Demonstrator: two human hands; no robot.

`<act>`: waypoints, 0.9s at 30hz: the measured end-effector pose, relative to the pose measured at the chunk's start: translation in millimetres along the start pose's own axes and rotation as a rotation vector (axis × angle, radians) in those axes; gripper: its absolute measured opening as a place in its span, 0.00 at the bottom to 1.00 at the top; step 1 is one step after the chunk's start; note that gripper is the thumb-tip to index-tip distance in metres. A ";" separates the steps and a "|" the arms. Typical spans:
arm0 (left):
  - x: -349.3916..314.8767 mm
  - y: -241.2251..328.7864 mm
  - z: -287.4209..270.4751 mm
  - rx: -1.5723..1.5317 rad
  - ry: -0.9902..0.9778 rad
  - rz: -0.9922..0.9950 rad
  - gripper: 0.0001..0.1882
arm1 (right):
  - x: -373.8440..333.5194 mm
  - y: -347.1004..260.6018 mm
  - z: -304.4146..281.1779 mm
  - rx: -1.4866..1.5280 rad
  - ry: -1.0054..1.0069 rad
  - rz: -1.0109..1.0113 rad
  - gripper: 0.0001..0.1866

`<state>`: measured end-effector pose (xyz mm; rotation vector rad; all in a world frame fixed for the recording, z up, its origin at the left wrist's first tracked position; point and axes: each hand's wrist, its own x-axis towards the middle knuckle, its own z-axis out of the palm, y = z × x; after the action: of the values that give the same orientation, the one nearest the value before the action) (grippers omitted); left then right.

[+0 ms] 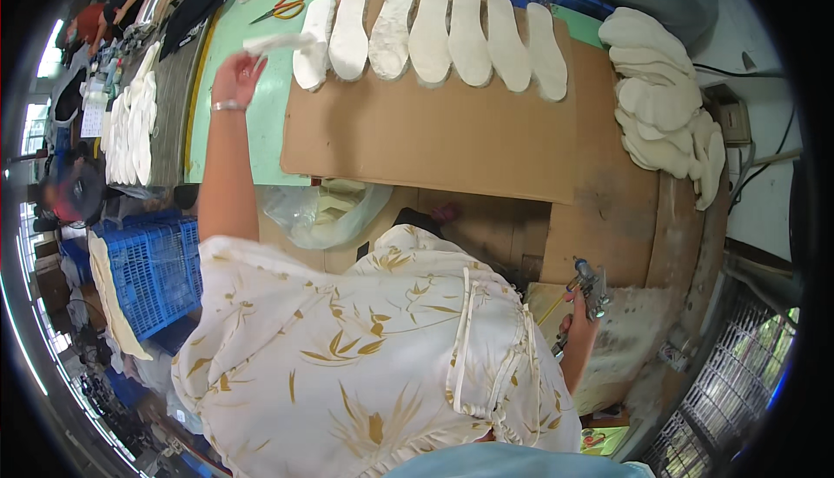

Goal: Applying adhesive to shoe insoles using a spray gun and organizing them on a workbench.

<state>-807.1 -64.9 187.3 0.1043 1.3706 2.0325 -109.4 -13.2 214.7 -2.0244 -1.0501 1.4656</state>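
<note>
At the far left of the bench, my left hand [234,80] pinches the end of a white insole [271,43], seen nearly edge-on and smeared by motion. Its other end comes up to the leftmost insole of a row [429,39]: several white insoles lying side by side on a brown cardboard sheet [426,143]. Low on the right, my right hand [575,311] grips a metal spray gun [592,288], its nozzle end pointing up, well away from the row.
Orange-handled scissors [282,9] lie on the green bench top [205,135]. A heap of white insoles [658,87] sits at the right. Below the bench edge hangs a clear plastic bag [300,217]. A blue crate [155,274] stands at left; more insoles [132,130] rest beyond.
</note>
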 end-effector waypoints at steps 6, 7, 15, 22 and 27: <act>-88.1 -82.1 -117.4 -0.109 -0.061 -0.151 0.02 | -4.7 -5.1 7.2 -0.030 -0.005 -0.002 0.11; -107.5 -94.4 -114.3 -0.092 0.034 -0.191 0.03 | -6.9 -4.6 8.5 -0.034 -0.001 -0.011 0.11; -148.9 -141.4 -158.6 0.133 0.329 -0.407 0.14 | -8.6 1.6 7.3 -0.060 -0.037 0.007 0.11; -151.4 -178.6 -205.3 0.385 1.012 -0.025 0.28 | -20.2 25.6 -21.5 0.062 0.013 -0.021 0.12; -124.5 -218.4 -106.9 1.056 0.821 0.335 0.17 | -2.9 66.4 -40.4 0.174 0.072 -0.033 0.11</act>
<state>-650.2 -172.5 -8.7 -0.0625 3.0027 1.3668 -50.4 -53.3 183.3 -1.9132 -0.8902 1.4045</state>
